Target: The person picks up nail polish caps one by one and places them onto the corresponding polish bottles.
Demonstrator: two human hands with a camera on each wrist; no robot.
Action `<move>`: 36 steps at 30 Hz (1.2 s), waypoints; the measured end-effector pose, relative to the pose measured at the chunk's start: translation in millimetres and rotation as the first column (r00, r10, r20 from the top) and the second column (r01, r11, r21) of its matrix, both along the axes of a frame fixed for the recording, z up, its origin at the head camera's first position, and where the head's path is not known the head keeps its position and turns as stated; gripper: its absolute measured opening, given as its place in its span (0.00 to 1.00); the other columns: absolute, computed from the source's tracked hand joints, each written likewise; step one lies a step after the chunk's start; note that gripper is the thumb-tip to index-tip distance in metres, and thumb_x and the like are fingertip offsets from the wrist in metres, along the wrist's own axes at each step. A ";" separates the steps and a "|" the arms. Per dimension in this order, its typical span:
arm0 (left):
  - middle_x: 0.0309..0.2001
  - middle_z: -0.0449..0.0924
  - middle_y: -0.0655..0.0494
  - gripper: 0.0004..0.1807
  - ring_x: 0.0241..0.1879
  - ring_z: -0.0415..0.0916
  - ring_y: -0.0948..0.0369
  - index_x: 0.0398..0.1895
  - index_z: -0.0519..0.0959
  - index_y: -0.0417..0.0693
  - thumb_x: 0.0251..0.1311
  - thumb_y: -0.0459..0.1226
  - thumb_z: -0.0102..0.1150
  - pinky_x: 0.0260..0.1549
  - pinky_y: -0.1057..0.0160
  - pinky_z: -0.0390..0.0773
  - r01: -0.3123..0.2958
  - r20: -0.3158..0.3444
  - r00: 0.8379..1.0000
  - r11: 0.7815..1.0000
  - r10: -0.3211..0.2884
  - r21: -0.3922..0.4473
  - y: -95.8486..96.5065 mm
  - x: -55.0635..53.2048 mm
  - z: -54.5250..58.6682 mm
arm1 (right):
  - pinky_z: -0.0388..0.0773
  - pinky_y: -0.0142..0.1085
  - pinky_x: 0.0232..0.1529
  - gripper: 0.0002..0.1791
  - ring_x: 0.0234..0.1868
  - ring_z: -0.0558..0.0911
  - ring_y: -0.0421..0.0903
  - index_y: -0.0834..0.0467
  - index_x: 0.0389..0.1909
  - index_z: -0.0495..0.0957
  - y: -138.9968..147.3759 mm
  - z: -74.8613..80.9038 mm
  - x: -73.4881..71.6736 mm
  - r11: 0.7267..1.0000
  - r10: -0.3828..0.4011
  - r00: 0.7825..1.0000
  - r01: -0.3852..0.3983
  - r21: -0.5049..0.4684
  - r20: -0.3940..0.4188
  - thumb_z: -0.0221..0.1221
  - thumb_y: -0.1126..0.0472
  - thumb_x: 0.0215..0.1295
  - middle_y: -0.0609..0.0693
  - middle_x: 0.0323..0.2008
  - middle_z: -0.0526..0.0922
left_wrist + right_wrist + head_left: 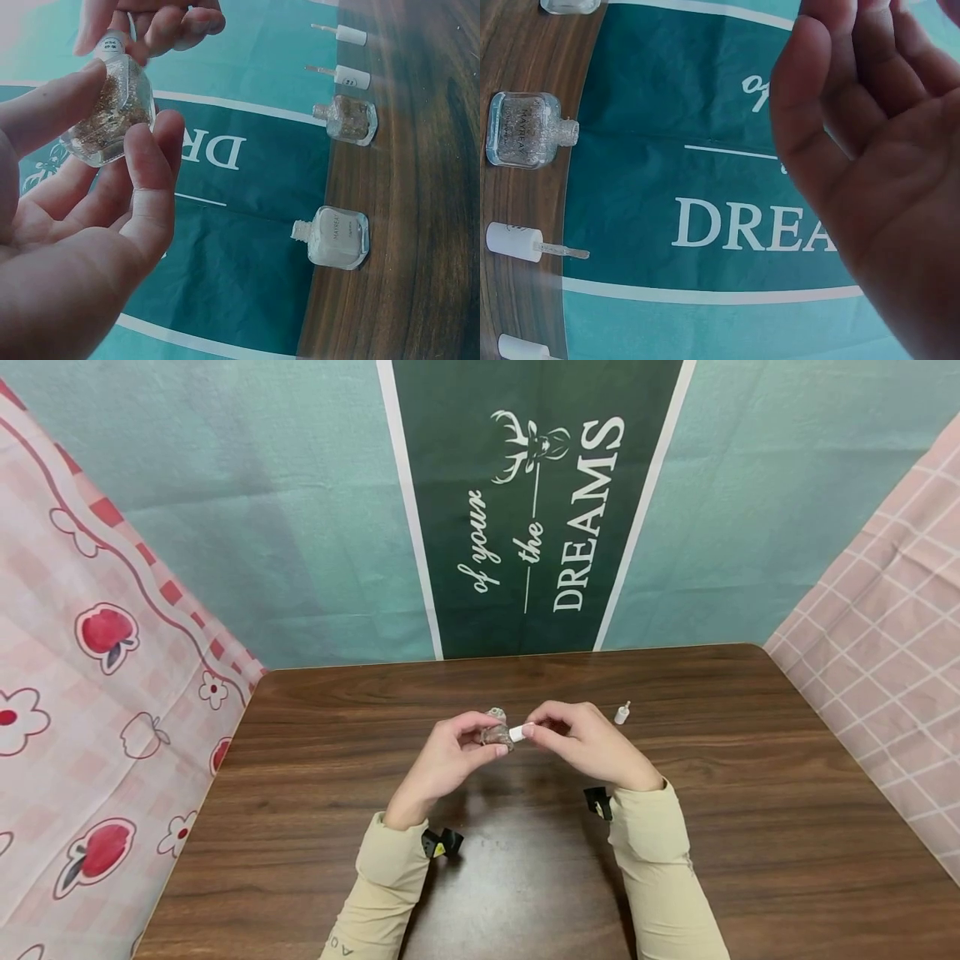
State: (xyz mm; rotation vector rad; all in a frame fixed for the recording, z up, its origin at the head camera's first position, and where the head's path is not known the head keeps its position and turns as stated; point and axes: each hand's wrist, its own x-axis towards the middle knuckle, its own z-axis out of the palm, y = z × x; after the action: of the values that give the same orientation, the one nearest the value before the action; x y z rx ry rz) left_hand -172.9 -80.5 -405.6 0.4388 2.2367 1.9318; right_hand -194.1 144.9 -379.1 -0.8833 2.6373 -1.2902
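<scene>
Behind the wood-grain surface [300, 860] hangs a teal backdrop [300, 510]. Above the surface, the left hand [448, 753] grips a tilted gold-glitter nail polish bottle [116, 111]; the right hand [588, 743] pinches its white cap [111, 45]. At that angle polish could dribble if the cap comes loose, and a careless reach might topple the uncapped white nail polish bottle [339, 238] or an upright brush cap [352, 76].

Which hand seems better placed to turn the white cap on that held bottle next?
Probably the right hand: it pinches the white cap, while the left hand grips the bottle itself.
</scene>
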 end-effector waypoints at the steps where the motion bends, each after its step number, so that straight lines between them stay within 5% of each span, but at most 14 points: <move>1: 0.43 0.81 0.43 0.16 0.33 0.76 0.64 0.48 0.81 0.39 0.55 0.30 0.67 0.35 0.71 0.79 -0.001 0.000 1.000 1.000 0.001 -0.001 -0.2 -0.2 -0.2 | 0.72 0.31 0.27 0.02 0.24 0.73 0.38 0.45 0.34 0.80 0.3 0.5 0.4 1.000 0.001 1.000 -0.001 -0.016 0.003 0.62 0.53 0.64 0.40 0.23 0.78; 10: 0.43 0.81 0.45 0.16 0.34 0.77 0.64 0.48 0.81 0.40 0.56 0.31 0.67 0.36 0.70 0.78 -0.009 -0.010 1.000 1.000 0.009 -0.011 -0.1 -0.8 -1.1 | 0.77 0.34 0.32 0.07 0.31 0.77 0.40 0.48 0.39 0.82 2.2 1.8 1.3 0.996 0.014 1.000 -0.014 -0.084 -0.003 0.66 0.57 0.61 0.43 0.29 0.81; 36: 0.44 0.81 0.42 0.16 0.33 0.78 0.65 0.48 0.80 0.38 0.55 0.31 0.67 0.34 0.71 0.79 0.004 0.021 1.000 1.000 -0.004 -0.017 0.4 0.7 0.5 | 0.69 0.29 0.24 0.05 0.22 0.70 0.40 0.50 0.32 0.81 0.7 1.0 0.8 1.000 0.021 0.998 -0.020 0.013 -0.065 0.62 0.54 0.65 0.40 0.22 0.76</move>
State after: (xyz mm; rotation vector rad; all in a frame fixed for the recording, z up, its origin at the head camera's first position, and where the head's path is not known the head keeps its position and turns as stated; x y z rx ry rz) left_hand -172.2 -80.1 -405.1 0.4178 2.2355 1.9055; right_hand -193.3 145.6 -378.1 -0.9640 2.6741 -1.2604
